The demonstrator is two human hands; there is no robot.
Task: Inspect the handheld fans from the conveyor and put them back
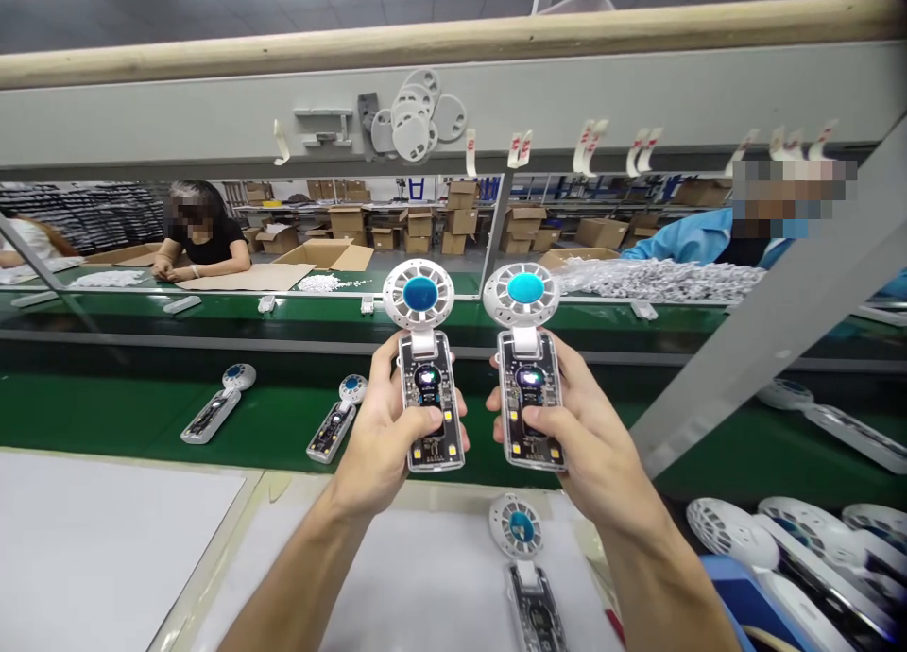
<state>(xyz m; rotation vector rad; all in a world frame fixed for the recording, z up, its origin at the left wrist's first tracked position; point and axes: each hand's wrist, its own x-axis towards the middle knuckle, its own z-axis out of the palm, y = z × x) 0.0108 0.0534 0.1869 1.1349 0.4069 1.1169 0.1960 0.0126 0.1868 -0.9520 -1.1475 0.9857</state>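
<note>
My left hand (383,444) is closed around the clear body of a handheld fan (428,380), thumb pressed on its front. A matching handheld fan (530,378) sits upright in my right hand (595,444), the thumb also on its front. Both fans have round white slatted heads with blue centres, dark circuit boards showing through the casing, and small lit displays. The two stand side by side, apart, above the near edge of the green belt. Below them another fan (537,609) lies on the white work surface, partly cut off by the frame.
More fans (211,416) lie on the green belt (92,397). Several fans fill a blue bin (729,586) at lower right. A slanted metal post (772,312) rises at right; a shelf beam (213,113) crosses above. Two co-workers (213,241) sit across, beside white parts.
</note>
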